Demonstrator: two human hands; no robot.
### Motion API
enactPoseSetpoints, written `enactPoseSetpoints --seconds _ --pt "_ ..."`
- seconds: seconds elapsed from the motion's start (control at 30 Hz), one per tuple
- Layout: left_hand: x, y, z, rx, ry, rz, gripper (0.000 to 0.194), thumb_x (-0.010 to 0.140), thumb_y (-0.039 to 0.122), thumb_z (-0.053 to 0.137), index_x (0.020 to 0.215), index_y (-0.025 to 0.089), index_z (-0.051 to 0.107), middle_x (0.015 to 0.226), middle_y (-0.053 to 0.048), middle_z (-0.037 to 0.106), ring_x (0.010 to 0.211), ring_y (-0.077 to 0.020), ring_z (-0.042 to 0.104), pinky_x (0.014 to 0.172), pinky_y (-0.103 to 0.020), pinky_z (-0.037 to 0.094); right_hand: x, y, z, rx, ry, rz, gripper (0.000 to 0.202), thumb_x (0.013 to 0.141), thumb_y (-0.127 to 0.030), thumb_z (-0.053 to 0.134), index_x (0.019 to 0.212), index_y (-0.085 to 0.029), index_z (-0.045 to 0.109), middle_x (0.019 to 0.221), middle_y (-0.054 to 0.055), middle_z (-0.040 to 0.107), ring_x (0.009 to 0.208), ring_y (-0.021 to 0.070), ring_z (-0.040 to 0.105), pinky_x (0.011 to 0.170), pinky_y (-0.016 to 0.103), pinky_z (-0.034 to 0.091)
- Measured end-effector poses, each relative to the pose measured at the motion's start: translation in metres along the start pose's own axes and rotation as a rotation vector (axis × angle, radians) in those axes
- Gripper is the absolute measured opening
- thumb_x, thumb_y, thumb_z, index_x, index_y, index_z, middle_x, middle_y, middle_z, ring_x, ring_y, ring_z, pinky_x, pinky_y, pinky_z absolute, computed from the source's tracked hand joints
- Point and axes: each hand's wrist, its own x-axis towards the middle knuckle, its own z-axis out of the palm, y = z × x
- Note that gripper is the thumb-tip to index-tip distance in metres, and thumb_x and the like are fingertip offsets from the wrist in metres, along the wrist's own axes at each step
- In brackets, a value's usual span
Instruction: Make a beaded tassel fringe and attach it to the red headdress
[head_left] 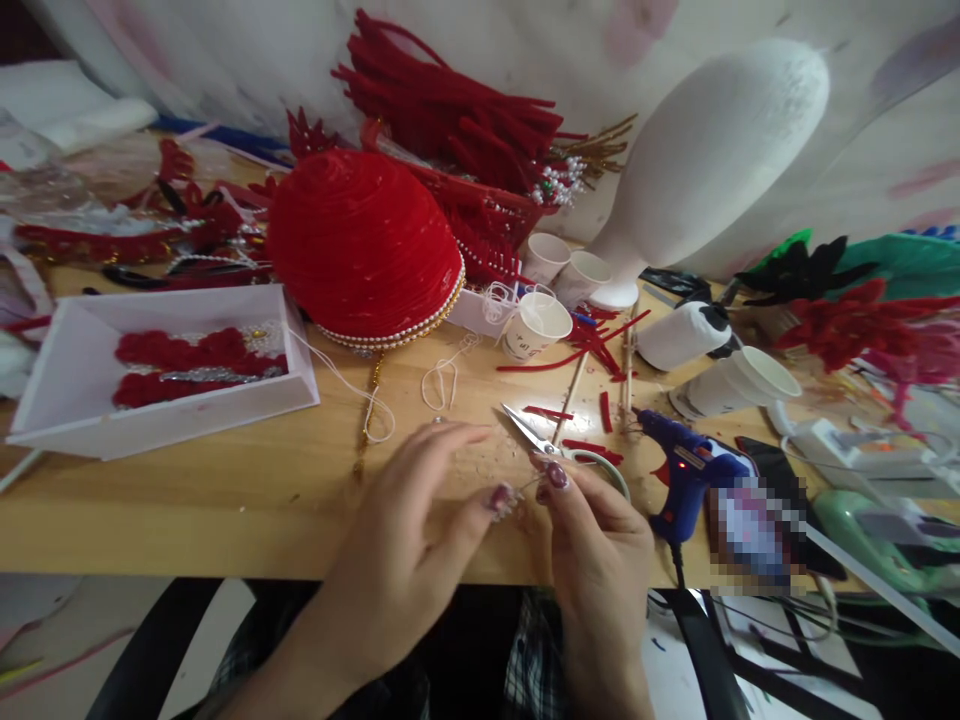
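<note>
Near the bottom middle, the right hand pinches a thin wire. The left hand has its thumb by small shiny beads; whether it grips them, nobody can tell. Scissors lie just above.

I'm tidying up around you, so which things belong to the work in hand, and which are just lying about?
In hand, it seems:
- small beaded piece at the left hand
- thin strand at the right hand

Apparently lying about:
- scissors
- glue gun
- red dome
- white box
</note>
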Motion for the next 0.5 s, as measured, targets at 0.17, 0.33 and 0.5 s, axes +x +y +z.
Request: enactPoseSetpoints --seconds 0.17,0.33,0.5 --pt "0.01 -0.001 0.027 -0.214 -0.271 -0.092 0.032 0.101 0.027 0.042 0.131 0.027 0.053 0.131 -0.005 0.066 0.12 -0.0188 0.062 0.102 -0.033 0.05 0.001 -0.006 0.0 0.106 -0.066 0.057 0.008 0.08 -0.027 0.079 0.087 -0.031 0.082 0.091 -0.002 0.081 0.085 0.0138 0.072 0.081 0.024 0.056" --pt "0.008 -0.002 0.035 -0.534 -0.331 -0.33 0.025 0.1 0.03 0.044 0.118 0.026 0.06 0.109 -0.003 0.069 0.098 -0.0168 0.068 0.086 -0.029 0.056 0.006 -0.007 0.003 0.186 -0.063 0.127 0.005 0.076 -0.03 0.082 0.08 -0.028 0.082 0.079 0.0 0.08 0.069 0.0137 0.07 0.064 0.023 0.056" --pt "0.005 -0.001 0.043 -0.844 -0.36 -0.587 0.025 0.097 0.045 0.047 0.089 0.022 0.053 0.065 0.007 0.051 0.04 -0.0045 0.042 0.038 -0.016 0.038 0.009 -0.008 0.006 0.199 -0.062 0.143 0.009 0.071 -0.032 0.084 0.078 -0.026 0.082 0.078 0.003 0.08 0.067 0.0152 0.07 0.061 0.025 0.057"
